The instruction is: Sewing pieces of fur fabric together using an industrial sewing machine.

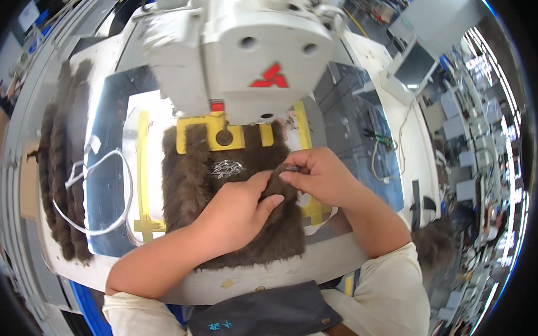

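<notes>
A brown fur piece lies under the head of a white sewing machine, its top edge beneath a yellow clamp plate. Silvery stitching shows on the fur above my left hand. My left hand rests on the fur, its thumb and fingers closing on a raised fold. Just right of it, my right hand pinches the same raised part of the fur between thumb and index finger. Whether a smaller thing is also in that pinch is too hard to tell.
Several long brown fur strips lie at the table's left, near a looped white cable. Yellow tape borders the white work plate. Dark-handled snips and a monitor are on the right; more brown fur hangs there.
</notes>
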### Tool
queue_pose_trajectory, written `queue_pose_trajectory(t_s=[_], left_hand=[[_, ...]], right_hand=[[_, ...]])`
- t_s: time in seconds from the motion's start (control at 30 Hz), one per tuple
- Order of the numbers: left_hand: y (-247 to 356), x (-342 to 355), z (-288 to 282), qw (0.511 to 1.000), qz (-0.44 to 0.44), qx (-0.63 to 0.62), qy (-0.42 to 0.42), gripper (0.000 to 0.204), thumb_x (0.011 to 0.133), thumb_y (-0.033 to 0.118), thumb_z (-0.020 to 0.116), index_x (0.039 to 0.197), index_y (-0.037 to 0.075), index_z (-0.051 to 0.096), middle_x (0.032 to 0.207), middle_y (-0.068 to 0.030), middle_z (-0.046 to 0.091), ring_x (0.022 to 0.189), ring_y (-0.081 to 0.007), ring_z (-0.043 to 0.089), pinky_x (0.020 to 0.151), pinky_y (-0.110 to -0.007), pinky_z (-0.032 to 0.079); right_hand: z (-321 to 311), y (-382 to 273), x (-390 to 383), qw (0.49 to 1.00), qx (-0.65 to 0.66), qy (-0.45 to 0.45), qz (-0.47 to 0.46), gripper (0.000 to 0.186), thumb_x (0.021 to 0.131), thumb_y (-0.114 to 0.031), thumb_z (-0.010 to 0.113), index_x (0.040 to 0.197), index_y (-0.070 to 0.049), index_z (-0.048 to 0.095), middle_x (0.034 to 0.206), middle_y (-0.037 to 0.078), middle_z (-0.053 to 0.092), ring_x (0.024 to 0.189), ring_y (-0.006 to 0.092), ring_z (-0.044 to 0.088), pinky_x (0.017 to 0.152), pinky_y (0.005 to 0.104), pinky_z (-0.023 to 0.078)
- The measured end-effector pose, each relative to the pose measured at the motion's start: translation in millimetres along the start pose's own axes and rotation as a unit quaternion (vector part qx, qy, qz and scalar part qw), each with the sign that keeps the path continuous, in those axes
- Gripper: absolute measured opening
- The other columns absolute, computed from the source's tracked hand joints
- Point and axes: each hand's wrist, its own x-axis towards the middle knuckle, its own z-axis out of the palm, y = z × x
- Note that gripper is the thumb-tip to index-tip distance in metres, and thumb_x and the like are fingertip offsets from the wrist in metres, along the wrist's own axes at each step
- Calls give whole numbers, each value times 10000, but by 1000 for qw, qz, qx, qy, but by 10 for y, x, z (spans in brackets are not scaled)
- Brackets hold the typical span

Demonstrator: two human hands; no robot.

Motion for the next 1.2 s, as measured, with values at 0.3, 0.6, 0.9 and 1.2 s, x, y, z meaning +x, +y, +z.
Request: queue_pose_trajectory(t_s=[0.3, 0.6, 0.9, 1.2], left_hand=[[-104, 17, -293, 954, 54, 286, -71, 543, 832, 67, 615, 1370, 4, 590, 1081, -178, 690, 855, -343, 669, 764, -434, 544], [-318, 129, -229, 876, 118, 465, 39, 466, 863, 145, 579, 1314, 57, 657, 1233, -25, 676, 963, -177, 615, 817, -335, 461], [-330, 386, -409, 836, 177, 519, -24, 415, 833, 155, 619, 1217, 19, 699, 1197, -56, 716, 944, -181, 653, 825, -323, 483], [-448, 534, -363, 830, 187, 526, -20, 387, 825, 109, 595, 1187, 43, 714, 1212, -60, 711, 969, -202, 663, 849, -358, 496]], right_hand=[[-91, -173, 645, 947, -312, 36, -68, 222, 913, -154, 737, 1037, 26, 697, 842, 121, 683, 722, 162, 595, 672, 344, 489], [-74, -155, 873, 939, -270, 119, -176, 385, 831, -184, 817, 1152, -9, 694, 1047, 154, 747, 977, 349, 691, 867, 414, 533], [-191, -43, 1031, 919, -306, 154, -196, 483, 811, -415, 828, 1167, -106, 723, 1083, 84, 757, 992, 332, 702, 831, 430, 553], [-299, 181, 1165, 942, -248, 158, -160, 337, 728, -353, 789, 875, -52, 755, 844, 178, 727, 844, 365, 707, 738, 440, 555]])
